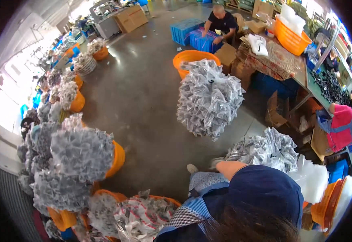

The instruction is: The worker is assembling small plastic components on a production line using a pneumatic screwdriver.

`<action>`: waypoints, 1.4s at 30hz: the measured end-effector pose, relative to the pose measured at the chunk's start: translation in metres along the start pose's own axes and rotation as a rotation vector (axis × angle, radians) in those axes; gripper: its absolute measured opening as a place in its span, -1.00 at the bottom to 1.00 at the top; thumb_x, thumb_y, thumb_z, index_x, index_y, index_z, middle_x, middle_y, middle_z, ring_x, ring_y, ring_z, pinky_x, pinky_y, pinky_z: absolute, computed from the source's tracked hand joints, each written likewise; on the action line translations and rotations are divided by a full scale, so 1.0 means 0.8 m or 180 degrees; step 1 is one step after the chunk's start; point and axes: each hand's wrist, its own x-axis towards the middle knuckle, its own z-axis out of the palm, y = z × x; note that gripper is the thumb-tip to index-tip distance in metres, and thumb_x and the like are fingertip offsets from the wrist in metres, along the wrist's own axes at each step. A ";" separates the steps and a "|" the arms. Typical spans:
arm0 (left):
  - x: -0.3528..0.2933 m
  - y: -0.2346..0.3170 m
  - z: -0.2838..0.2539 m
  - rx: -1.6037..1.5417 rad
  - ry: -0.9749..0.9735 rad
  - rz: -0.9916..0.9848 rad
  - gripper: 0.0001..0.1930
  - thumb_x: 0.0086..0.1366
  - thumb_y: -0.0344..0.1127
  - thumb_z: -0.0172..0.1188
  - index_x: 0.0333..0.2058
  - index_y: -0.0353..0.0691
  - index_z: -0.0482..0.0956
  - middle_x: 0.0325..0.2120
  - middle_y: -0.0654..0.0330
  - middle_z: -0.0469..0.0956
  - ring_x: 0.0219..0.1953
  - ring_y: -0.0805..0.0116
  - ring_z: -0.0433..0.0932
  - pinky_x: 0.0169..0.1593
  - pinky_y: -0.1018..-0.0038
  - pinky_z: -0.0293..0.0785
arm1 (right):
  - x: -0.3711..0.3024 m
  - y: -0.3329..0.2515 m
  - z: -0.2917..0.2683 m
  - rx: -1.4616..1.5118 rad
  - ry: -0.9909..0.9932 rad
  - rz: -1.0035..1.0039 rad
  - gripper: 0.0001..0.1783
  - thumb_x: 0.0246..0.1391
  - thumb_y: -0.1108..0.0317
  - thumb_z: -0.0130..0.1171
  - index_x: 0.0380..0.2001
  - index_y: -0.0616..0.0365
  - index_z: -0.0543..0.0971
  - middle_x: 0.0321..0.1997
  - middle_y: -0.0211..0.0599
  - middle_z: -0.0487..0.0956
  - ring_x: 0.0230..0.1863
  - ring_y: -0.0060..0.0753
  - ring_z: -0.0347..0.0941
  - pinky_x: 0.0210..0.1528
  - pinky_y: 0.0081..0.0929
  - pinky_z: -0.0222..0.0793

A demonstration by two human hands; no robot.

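Observation:
Neither of my hands shows. A navy sleeve point(264, 193) and a short stretch of bare arm point(230, 169) rise from the lower edge, over a blue patterned apron point(204, 183). Whatever lies beyond that arm is hidden. Close by it, on the right, is a heap of clear-grey plastic packets point(260, 151). White plastic bags point(311, 181) lie beside that heap. Farther ahead, a large bunch of similar packets point(210, 103) bulges up in front of an orange tub point(192, 56). I cannot make out what the packets contain.
Orange tubs point(117, 159) heaped with packets line the left. At the back, a person point(222, 24) works over a blue crate point(204, 40). A covered table point(268, 60) and a workbench with black parts point(331, 86) stand right, near a red garment point(341, 127). Grey floor point(139, 92) lies between.

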 end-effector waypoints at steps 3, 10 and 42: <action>0.068 0.031 0.006 0.0346 -0.0305 0.0001 -0.69 0.18 -0.24 0.09 -0.14 -0.28 0.44 -0.42 0.10 0.54 -0.35 0.30 0.48 -0.20 0.40 0.40 | 0.007 0.047 -0.035 0.0265 -0.0901 -0.0008 -0.56 -0.05 0.04 0.07 -0.11 -0.01 0.54 -0.01 -0.25 0.48 0.03 -0.24 0.38 -0.04 -0.22 0.30; 0.234 0.098 0.072 0.0917 -0.1086 0.0067 -0.64 0.18 -0.20 0.09 -0.09 -0.27 0.41 -0.41 0.09 0.54 -0.34 0.26 0.49 -0.18 0.37 0.40 | 0.031 -0.010 -0.278 0.1060 -0.0443 -0.0499 -0.48 -0.11 -0.13 0.08 -0.18 -0.02 0.54 -0.17 -0.17 0.53 -0.19 -0.10 0.45 -0.10 -0.23 0.31; 0.079 0.424 -0.188 0.0520 -0.4173 -0.2041 -0.55 0.17 -0.17 0.11 -0.01 -0.27 0.34 -0.31 0.06 0.51 -0.28 0.20 0.48 -0.15 0.34 0.40 | -0.146 -0.362 -0.663 -0.1507 -0.0637 -0.4638 -0.66 -0.07 0.27 0.04 -0.20 0.17 0.53 -0.22 -0.10 0.55 -0.10 -0.11 0.45 -0.07 -0.22 0.35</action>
